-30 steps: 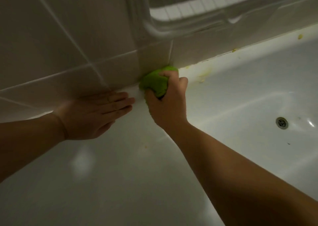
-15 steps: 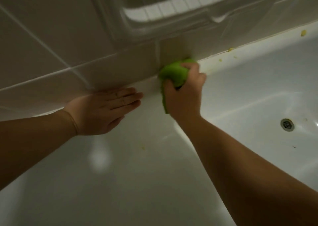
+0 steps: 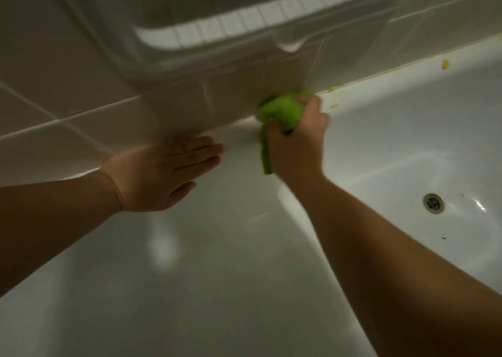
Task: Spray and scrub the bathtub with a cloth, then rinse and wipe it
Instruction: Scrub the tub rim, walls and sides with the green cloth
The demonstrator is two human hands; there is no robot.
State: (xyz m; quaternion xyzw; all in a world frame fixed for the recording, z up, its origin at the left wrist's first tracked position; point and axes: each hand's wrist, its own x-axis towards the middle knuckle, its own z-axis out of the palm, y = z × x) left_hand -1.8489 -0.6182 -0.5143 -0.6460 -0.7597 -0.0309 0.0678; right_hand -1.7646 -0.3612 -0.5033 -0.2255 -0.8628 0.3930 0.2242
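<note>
My right hand (image 3: 297, 142) grips a bunched green cloth (image 3: 282, 111) and presses it against the far rim of the white bathtub (image 3: 407, 128), where the rim meets the tiled wall. A corner of the cloth hangs down below my fist. My left hand (image 3: 165, 170) lies flat with straight fingers on the tub rim, just left of the cloth. Yellowish spots (image 3: 445, 64) dot the rim to the right of the cloth.
A beige tiled wall (image 3: 68, 85) rises behind the rim. A translucent plastic basin or shelf (image 3: 244, 30) sticks out from the wall above the cloth. The metal drain (image 3: 433, 203) sits in the tub floor at the right.
My right hand has slid the cloth to the right along the rim. My left hand has stayed flat on the rim. The view has shifted a little.
</note>
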